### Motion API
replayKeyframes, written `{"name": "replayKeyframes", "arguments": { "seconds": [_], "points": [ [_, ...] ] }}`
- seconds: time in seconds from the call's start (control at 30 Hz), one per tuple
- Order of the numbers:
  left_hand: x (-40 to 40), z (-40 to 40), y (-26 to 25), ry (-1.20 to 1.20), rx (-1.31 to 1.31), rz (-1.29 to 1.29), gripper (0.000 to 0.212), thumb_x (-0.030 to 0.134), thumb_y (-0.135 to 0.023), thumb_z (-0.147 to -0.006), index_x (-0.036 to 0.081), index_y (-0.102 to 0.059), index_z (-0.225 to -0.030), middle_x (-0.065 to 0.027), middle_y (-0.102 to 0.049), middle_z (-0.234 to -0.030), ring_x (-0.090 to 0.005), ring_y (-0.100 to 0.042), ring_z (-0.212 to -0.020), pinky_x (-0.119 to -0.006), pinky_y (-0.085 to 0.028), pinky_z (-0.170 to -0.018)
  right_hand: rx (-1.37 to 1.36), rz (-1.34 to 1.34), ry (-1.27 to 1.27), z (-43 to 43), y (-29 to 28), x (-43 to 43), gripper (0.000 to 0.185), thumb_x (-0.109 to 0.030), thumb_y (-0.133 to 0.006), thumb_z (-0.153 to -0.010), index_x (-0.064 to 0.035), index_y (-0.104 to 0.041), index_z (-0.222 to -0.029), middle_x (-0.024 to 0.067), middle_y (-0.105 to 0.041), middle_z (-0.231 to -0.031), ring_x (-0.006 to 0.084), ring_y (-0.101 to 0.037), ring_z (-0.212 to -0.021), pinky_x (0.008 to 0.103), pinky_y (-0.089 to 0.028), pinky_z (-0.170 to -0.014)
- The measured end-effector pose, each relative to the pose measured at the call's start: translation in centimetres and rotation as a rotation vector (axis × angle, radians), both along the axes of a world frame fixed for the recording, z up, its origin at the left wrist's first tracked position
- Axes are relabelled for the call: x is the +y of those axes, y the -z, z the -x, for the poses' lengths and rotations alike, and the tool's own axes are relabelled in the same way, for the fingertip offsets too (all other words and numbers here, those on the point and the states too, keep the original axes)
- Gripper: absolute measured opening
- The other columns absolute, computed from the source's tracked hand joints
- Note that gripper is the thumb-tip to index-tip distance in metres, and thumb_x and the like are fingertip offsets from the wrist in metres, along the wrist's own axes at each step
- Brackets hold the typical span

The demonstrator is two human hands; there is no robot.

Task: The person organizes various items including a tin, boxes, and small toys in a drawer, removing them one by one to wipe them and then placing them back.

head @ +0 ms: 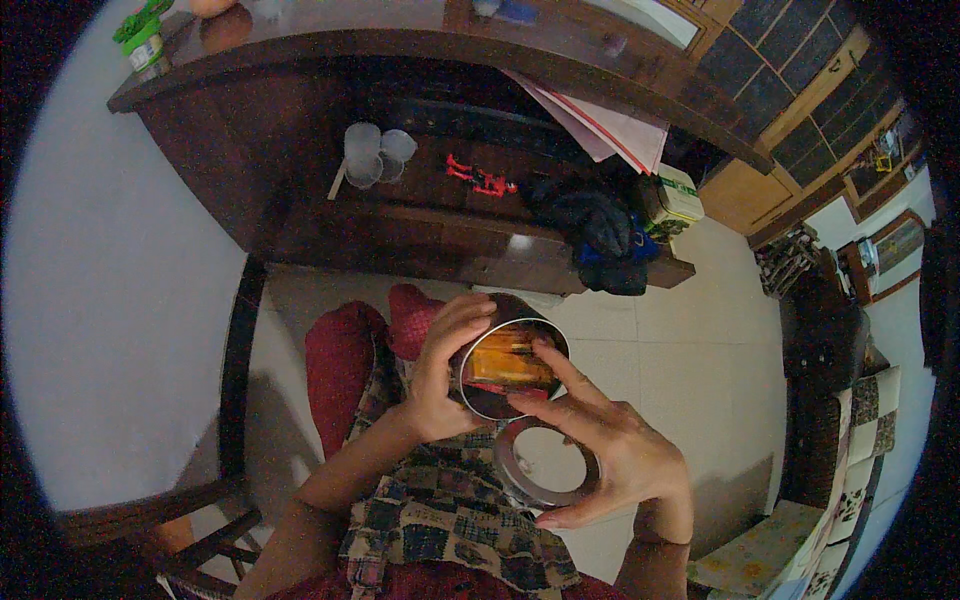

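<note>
My left hand [435, 375] grips a round dark canister [516, 306] from its left side, the white-rimmed mouth facing me. Inside lie shiny golden-orange packets [499, 361], with something red below them. With its thumb and palm, my right hand [634, 450] holds a ring-shaped lid [516, 480] that has a see-through middle. Two fingers of that hand reach over the canister's rim, their tips at the packets. Whether those fingers pinch a packet cannot be made out. Both hands are above my lap, over a patchwork-patterned apron or cloth [450, 517].
A dark wooden cabinet [450, 247] stands ahead. On its shelf are clear plastic cups [364, 154], a red object [480, 178], a black bag [600, 225] and a green-and-cream tin box [676, 196]. Folded papers [600, 124] hang above. A wooden chair [202, 555] is at left.
</note>
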State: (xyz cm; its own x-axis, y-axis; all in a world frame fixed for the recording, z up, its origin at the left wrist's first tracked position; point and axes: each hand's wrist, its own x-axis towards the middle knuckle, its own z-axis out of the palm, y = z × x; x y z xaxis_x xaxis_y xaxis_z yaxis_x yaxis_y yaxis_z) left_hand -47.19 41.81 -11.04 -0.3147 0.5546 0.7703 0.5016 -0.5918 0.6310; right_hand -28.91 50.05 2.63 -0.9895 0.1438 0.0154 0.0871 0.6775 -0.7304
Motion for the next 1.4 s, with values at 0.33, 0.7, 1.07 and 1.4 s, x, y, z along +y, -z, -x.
{"name": "replayKeyframes", "arguments": {
  "seconds": [0.33, 0.7, 1.07, 1.4],
  "points": [
    [-0.4, 0.0, -0.2, -0.069, -0.005, -0.044, 0.088, 0.021, -0.088, -0.056, 0.006, -0.039, -0.129, -0.0186, -0.046, -0.129, -0.0382, -0.043, -0.123, -0.048, -0.035, -0.101, -0.021, -0.23, -0.024, 0.1, -0.1, -0.8, 0.092, -0.046, -0.08, -0.062, -0.0027, -0.043, -0.134, 0.0222, -0.025, -0.147, 0.037, -0.056, -0.112, 0.0394, -0.054, -0.081],
    [-1.4, -0.2, -0.6, 0.109, -0.319, 0.213, 0.105, 0.01, -0.089, -0.052, 0.003, -0.026, -0.135, -0.0173, -0.038, -0.135, -0.0294, -0.045, -0.123, -0.04, -0.037, -0.104, -0.042, 0.04, 0.075, -0.2, -1.8, 1.3, 0.087, -0.037, -0.084, -0.058, -0.0013, -0.047, -0.129, 0.0205, -0.028, -0.146, 0.0336, -0.054, -0.116, 0.0386, -0.053, -0.081],
    [-1.8, 0.0, 1.2, 0.159, -0.388, 0.074, 0.103, 0.007, -0.087, -0.056, 0.004, -0.022, -0.136, -0.0189, -0.036, -0.135, -0.0275, -0.043, -0.124, -0.04, -0.038, -0.104, 0.344, -0.922, 0.408, 11.6, 3.8, 12.9, 0.054, -0.044, -0.069, -0.076, -0.0026, -0.058, -0.109, 0.0194, -0.055, -0.123, 0.0399, -0.047, -0.119, 0.0483, -0.035, -0.101],
    [-2.3, 0.6, 2.2, -0.058, -0.286, 0.233, 0.095, 0.01, -0.087, -0.054, 0.001, -0.033, -0.132, -0.0209, -0.041, -0.132, -0.0319, -0.041, -0.125, -0.041, -0.033, -0.105, 0.11, -0.345, 0.199, 7.5, 0.6, 1.4, 0.033, -0.022, -0.072, -0.077, -0.0037, -0.062, -0.103, 0.0123, -0.066, -0.095, 0.0299, -0.065, -0.074, 0.0353, -0.052, -0.063]
  ]
}}
